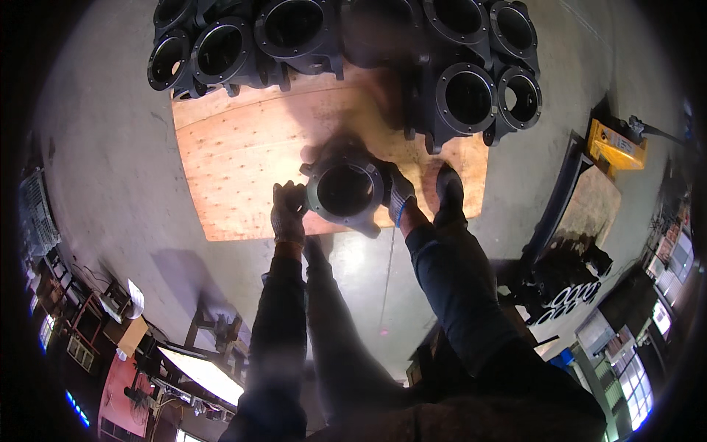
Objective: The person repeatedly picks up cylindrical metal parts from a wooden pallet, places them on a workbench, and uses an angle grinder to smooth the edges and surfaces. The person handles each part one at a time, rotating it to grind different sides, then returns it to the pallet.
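A dark cast-metal housing (pixel 315 196) with a wide round opening and a flanged rim is held in front of me, over the near part of a plywood sheet (pixel 243 158). My left hand (pixel 289 211), in a knit glove, is closed on the housing's left edge. On the opposite side my right hand (pixel 399 193), also gloved, grips it, with its fingers partly hidden behind the casting. Whether the housing touches the plywood I cannot tell. Several similar housings stand at the far side, among them one at the right (pixel 437 103) and one at the left (pixel 197 55).
My right shoe (pixel 449 197) is on the plywood's near right part. Grey concrete floor (pixel 118 147) surrounds the sheet. To the right are a yellow piece of equipment (pixel 617 147) and a dark-edged board (pixel 589 199), with several pale rings (pixel 574 298) nearer. A bright panel (pixel 202 372) lies lower left.
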{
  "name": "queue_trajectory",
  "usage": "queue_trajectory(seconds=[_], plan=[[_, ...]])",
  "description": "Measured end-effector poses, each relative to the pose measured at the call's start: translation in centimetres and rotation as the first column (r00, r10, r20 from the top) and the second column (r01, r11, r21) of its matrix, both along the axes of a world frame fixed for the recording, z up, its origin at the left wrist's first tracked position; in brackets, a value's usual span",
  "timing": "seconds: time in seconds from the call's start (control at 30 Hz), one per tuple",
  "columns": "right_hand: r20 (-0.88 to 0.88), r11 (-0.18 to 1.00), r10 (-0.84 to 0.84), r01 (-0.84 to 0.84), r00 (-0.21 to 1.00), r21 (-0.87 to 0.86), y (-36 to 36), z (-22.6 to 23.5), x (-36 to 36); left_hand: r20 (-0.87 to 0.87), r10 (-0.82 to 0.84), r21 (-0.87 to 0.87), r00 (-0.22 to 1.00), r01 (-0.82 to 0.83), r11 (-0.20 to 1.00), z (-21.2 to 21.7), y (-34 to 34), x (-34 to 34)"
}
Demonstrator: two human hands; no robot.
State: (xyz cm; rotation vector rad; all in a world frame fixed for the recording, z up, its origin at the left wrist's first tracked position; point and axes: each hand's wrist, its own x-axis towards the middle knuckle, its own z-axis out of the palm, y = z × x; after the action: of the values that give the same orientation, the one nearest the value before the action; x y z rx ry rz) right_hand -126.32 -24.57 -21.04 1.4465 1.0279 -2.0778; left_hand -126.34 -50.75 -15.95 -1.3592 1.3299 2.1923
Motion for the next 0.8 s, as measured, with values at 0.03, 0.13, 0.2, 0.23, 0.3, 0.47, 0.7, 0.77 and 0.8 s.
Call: queue_trajectory(seconds=[0.03,0.13,0.2,0.23,0.3,0.47,0.7,0.77,0.8], plan=[[-0.096,0.997,-0.015,0.008,0.995,-0.078,-0.3,0.4,-0.4,0.013,0.032,0.025,0.999,-0.032,0.999,-0.3,0.2,-0.1],[-0.317,0.962,-0.106,0.016,0.943,-0.274,-0.4,1.3,-0.9,-0.077,0.080,0.151,0.994,-0.067,0.986,-1.7,0.2,-0.2],[-0.377,0.896,-0.200,0.013,0.904,-0.444,0.1,1.2,-1.0,-0.250,0.052,0.359,0.967,0.043,0.932,-2.6,-0.5,0.0],[-0.313,0.875,-0.221,0.046,0.924,-0.481,0.2,0.9,-1.0,-0.329,0.040,0.429,0.943,0.112,0.897,-2.9,-0.8,0.1],[-0.417,0.849,-0.262,0.002,0.870,-0.528,0.4,0.2,-0.8,-0.532,-0.022,0.454,0.846,0.307,0.836,-3.5,-1.2,0.2],[-0.610,0.934,-0.141,-0.099,0.780,-0.343,-0.1,-1.2,-0.2,-0.244,0.008,0.206,0.970,0.044,0.978,-2.1,1.0,-0.6],[-0.271,0.501,0.766,-0.276,0.583,0.821,1.0,1.7,-0.1,-0.171,-0.199,-0.059,0.965,0.192,0.980,0.7,4.5,-8.2],[-0.090,0.317,0.807,-0.300,0.584,0.900,1.3,2.4,-0.7,-0.088,-0.135,0.087,0.987,0.143,0.986,0.1,5.0,-11.5],[-0.094,0.335,0.776,-0.280,0.624,0.900,1.2,2.4,-1.2,-0.060,-0.099,0.084,0.993,0.104,0.991,-0.4,5.8,-12.9]])
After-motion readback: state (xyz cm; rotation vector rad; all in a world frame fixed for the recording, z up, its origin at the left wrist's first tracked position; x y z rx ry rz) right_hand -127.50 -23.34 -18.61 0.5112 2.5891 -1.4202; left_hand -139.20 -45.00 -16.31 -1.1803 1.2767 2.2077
